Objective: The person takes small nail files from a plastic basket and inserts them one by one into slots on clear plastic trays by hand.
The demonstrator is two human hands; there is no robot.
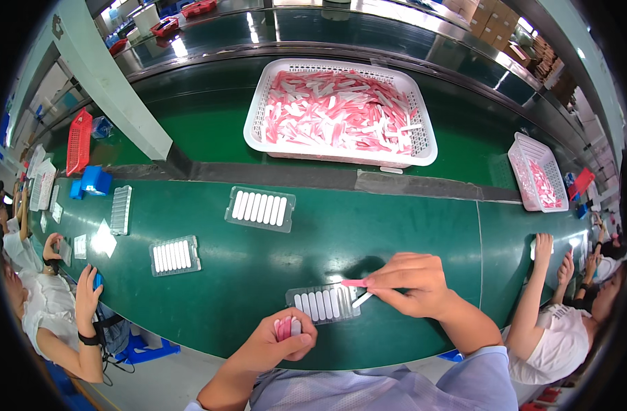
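Right hand [413, 284] has a pink strip [354, 283] pinched, pointing left, plus a white strip [362, 299] slanting down-left, both at the clear tray [343, 303]'s right end. Tray runs roughly left-right, white sticks [318, 306] lined up across it. Left hand [279, 339]'s closed around pink-and-white pieces [284, 329]. Green table [389, 222] stretches out beyond, near edge below the tray.
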